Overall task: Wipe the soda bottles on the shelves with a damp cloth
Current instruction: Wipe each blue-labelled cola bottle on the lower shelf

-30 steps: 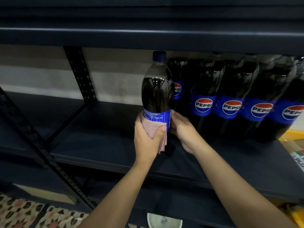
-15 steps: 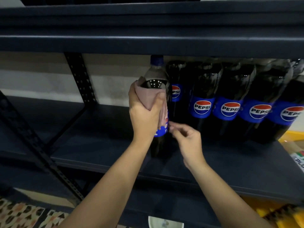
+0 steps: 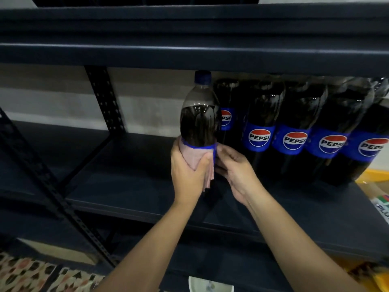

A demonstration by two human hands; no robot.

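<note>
One bottle [image 3: 199, 121] stands upright on the dark shelf [image 3: 130, 186], left of the Pepsi row [image 3: 294, 131]. Left hand [image 3: 188, 175] wraps pink cloth [image 3: 194, 158] around its label band. Right hand [image 3: 236, 173] grips the bottle's right side, fingers curled.

Cloth slid back down to the label

The left hand [image 3: 188, 168] has drawn the pink cloth [image 3: 194, 158] from the bottle [image 3: 199, 121] shoulder down over the label; the right hand [image 3: 236, 172] has closed in beside the label.
</note>
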